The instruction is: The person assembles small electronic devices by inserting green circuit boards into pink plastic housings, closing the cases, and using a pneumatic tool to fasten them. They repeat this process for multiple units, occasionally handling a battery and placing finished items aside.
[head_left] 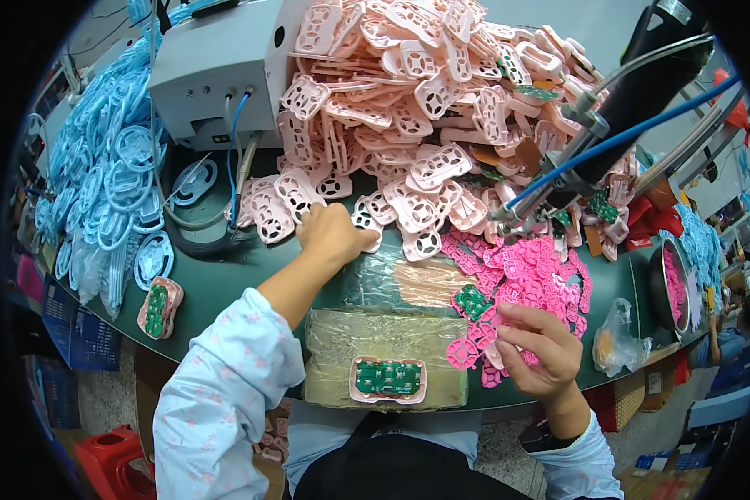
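My left hand (332,235) reaches forward to the near edge of the pile of pale pink plastic shells (442,167). Its fingertips touch a shell (298,193), and the thumb stretches out beside another shell (367,221). My right hand (546,350) is closed in a pinch at a bright pink button frame (463,353), beside the heap of such frames (529,283). A small pale piece shows by its fingertips; I cannot make out what it is. Between my hands, a pale pink shell holding a green circuit board (387,378) lies on a tape-covered block (325,346).
Another shell with a board (160,308) sits at the left table edge. A loose green board (472,302) lies on the pink heap. Behind are a grey machine box (217,75) and blue plastic parts (100,183). A black metal arm (617,108) with hoses overhangs the right side.
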A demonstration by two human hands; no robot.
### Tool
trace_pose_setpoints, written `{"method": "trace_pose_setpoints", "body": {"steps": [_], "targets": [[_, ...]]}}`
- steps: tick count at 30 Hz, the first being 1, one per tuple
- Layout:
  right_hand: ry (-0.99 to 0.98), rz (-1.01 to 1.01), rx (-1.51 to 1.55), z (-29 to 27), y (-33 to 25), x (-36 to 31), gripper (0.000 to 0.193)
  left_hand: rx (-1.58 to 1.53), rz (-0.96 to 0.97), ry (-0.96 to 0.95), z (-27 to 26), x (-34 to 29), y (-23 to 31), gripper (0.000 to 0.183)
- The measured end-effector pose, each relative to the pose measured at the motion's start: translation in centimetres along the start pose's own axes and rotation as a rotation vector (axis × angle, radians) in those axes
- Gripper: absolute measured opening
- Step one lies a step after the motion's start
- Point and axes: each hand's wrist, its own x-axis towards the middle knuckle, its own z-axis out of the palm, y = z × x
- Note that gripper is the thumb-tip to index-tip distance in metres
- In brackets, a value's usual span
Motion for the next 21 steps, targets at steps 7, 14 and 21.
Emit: {"method": "trace_pose_setpoints", "body": {"steps": [7,14,21], "targets": [[0.121,0.398,0.392,1.4,-1.0,-0.9,0.028,-0.476,0.024,-0.069,-2.6,0.5,-2.6,0.022],[-0.065,0.565,0.576,0.7,-1.0,1.0,0.025,-1.315,-0.024,-0.367,-6.1,-7.1,-4.1,0.030],[-0.118,0.424,0.608,1.1,-2.9,5.1,0.026,-1.378,0.109,-0.608,-5.3,-13.7,-3.3,0.027]]}}
